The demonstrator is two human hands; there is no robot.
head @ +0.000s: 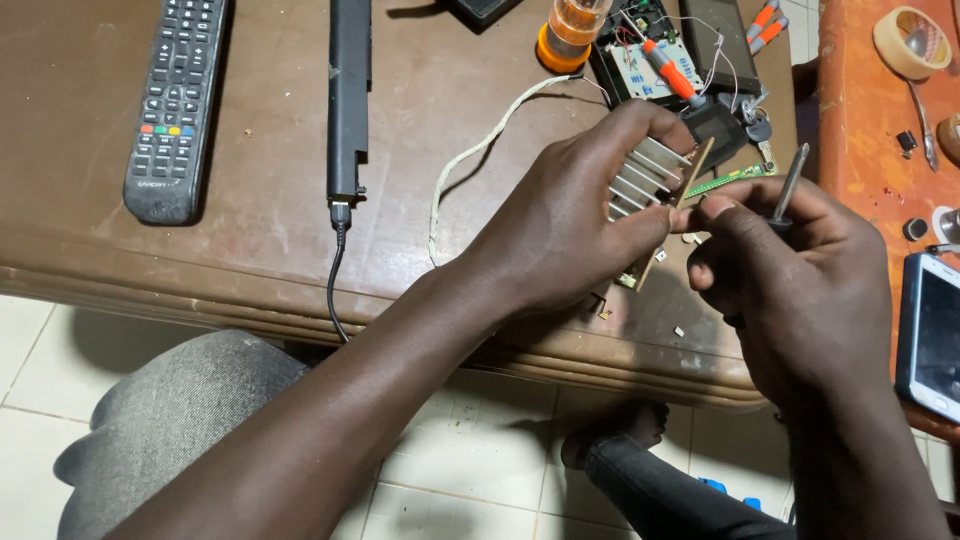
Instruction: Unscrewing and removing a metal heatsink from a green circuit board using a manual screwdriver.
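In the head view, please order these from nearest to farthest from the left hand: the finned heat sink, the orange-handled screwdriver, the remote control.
1. Finned heat sink: held in the left hand.
2. Orange-handled screwdriver: just beyond, on the open device.
3. Remote control: far left on the table.

Bare forearms and hands, no sleeves; grey trousers on one knee (180, 420), dark cuff by a bare foot (615, 430).

1. A home corner used as an electronics repair bench; a worn brown wooden table (260, 230) stands on pale floor tiles (480, 470).
2. At eleven o'clock lies a television remote (175, 105); household clutter.
3. At one o'clock sit an opened circuit board (650, 60), an orange-handled screwdriver (668, 68) and pliers (765, 25); repair gear.
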